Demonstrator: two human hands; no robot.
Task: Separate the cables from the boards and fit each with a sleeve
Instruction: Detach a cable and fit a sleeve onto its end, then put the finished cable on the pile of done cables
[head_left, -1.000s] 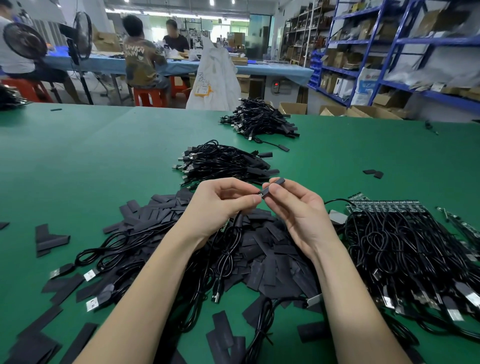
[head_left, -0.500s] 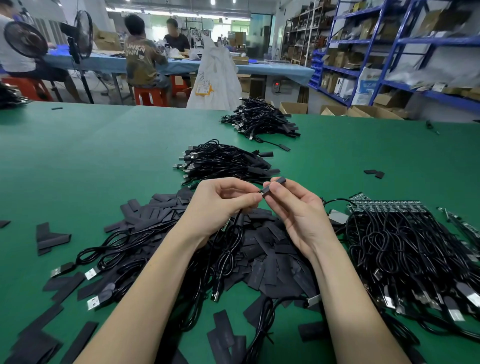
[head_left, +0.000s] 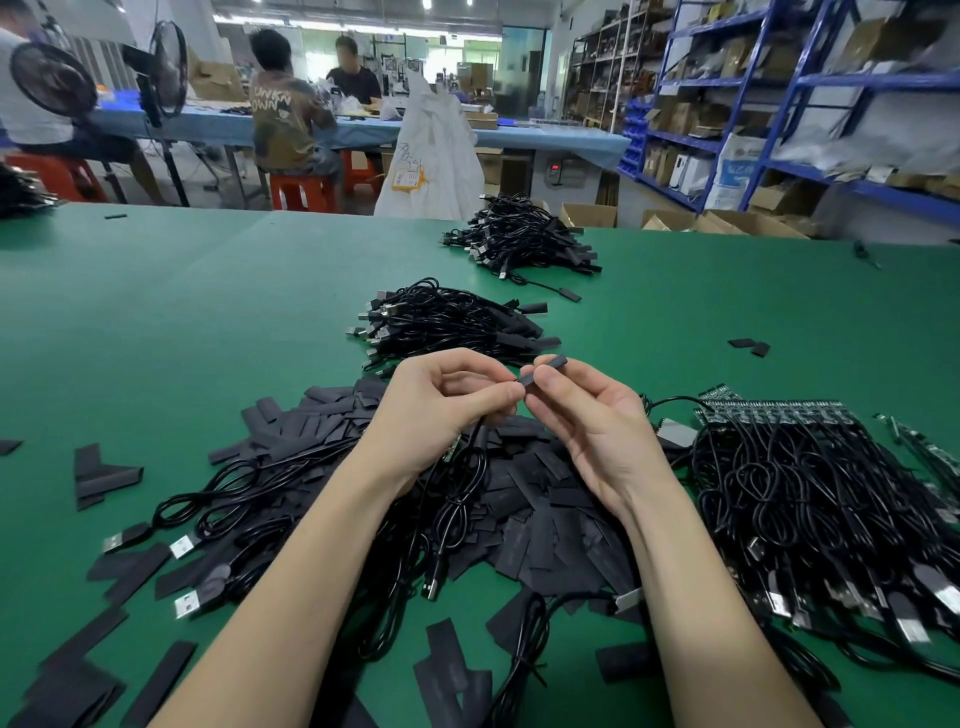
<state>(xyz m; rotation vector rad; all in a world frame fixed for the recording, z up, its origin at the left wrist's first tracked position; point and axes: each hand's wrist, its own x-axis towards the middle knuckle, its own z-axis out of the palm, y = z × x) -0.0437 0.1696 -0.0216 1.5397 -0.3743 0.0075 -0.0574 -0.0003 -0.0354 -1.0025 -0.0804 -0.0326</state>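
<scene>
Both hands are up over the green table (head_left: 182, 322), meeting in the middle. The right hand (head_left: 587, 431) pinches a short black sleeve (head_left: 543, 372) between thumb and forefinger; it's a flat, matte, stubby tube, tilted so its far end pokes up and away past the fingertips. The left hand (head_left: 441, 410) has its fingers curled in, gripping the end of a thin black cable (head_left: 457, 499) right at the near mouth of the sleeve, the two hands' fingertips almost touching. How far the cable end sits inside the sleeve, can't tell, fingers cover it. From the left hand the cable hangs down in a couple of loose loops and ends in a dark plug near the left forearm.

Directly under both hands is a heap of loose sleeves (head_left: 524, 525), flat black strips lying every which way. Off to the right of the right hand are boards (head_left: 769, 413) in a row with black cables still hanging off them in a tangle. Beyond the hands sits a pile of finished cables (head_left: 447, 325), and another pile (head_left: 519, 239) well past that.
</scene>
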